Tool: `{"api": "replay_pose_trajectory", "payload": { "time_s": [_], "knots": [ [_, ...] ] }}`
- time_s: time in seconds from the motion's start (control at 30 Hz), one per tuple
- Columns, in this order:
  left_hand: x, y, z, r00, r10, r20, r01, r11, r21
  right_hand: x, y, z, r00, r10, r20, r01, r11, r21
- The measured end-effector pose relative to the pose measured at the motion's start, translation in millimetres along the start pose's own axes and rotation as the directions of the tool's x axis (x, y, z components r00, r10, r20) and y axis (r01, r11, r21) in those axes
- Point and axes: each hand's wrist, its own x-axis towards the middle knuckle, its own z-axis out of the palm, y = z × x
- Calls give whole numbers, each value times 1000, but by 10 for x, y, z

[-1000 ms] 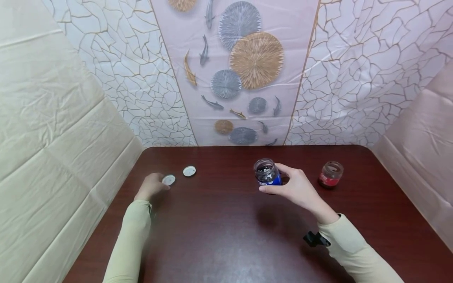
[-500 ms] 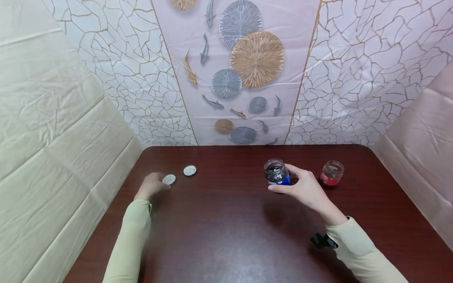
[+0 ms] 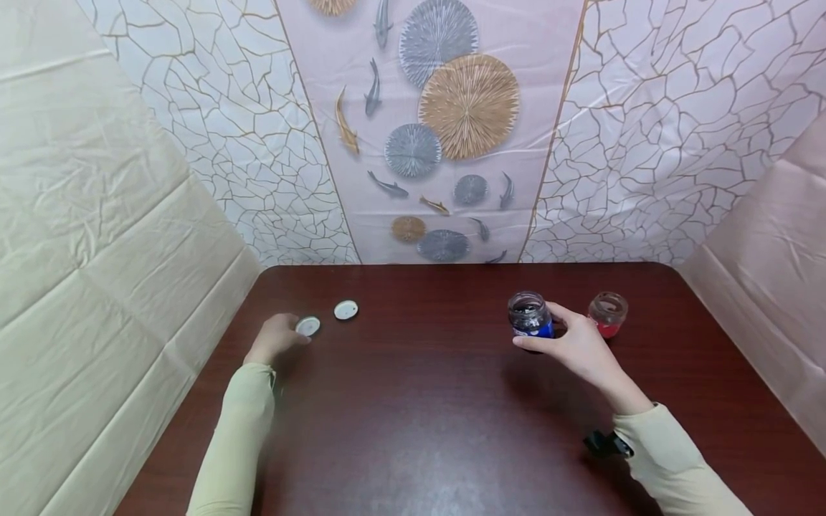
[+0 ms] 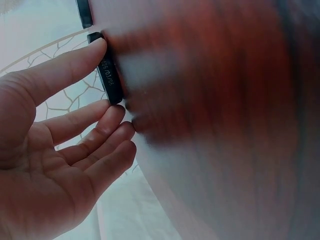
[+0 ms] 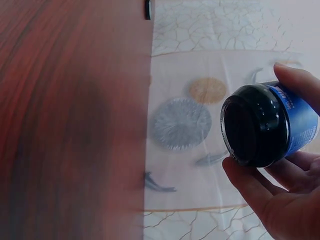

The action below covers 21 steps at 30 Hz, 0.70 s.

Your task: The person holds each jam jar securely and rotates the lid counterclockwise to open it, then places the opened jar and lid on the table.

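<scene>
My right hand [image 3: 581, 350] grips a glass jar [image 3: 533, 324] with a blue label, thumb on one side and fingers on the other. The jar is open at the top, holds something dark, and is held above the table in the right wrist view. On the left, my left hand [image 3: 276, 340] pinches the rim of a jar lid [image 3: 308, 327] between thumb and index finger; the lid lies white inside up on the table. Printed characters show on the lid's dark edge [image 4: 111, 75]. The left hand's other fingers [image 4: 107, 165] are loosely bent.
A second lid [image 3: 345, 310], also white side up, lies just beyond the left hand. Behind my right hand stands an open red-labelled jar [image 3: 608, 315], partly covered by that hand. The dark wooden table [image 3: 413, 401] ends at a patterned cloth backdrop [image 3: 413, 129].
My right hand has carried the blue-labelled jar to the right, closer to the red-labelled jar, which it now partly hides. The left hand and both lids have stayed in place.
</scene>
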Motion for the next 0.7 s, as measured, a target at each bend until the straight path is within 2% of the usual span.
{"api": "replay_pose_trajectory", "payload": {
  "time_s": [0.3, 0.7],
  "knots": [
    [25, -22, 4, 999, -19, 30, 19, 1000, 6, 51, 262, -2, 1000, 20, -3, -20, 999, -28],
    [26, -19, -1, 1000, 4, 26, -5, 1000, 30, 140, 517, -8, 1000, 16, 3, -15, 993, -118]
  ]
}}
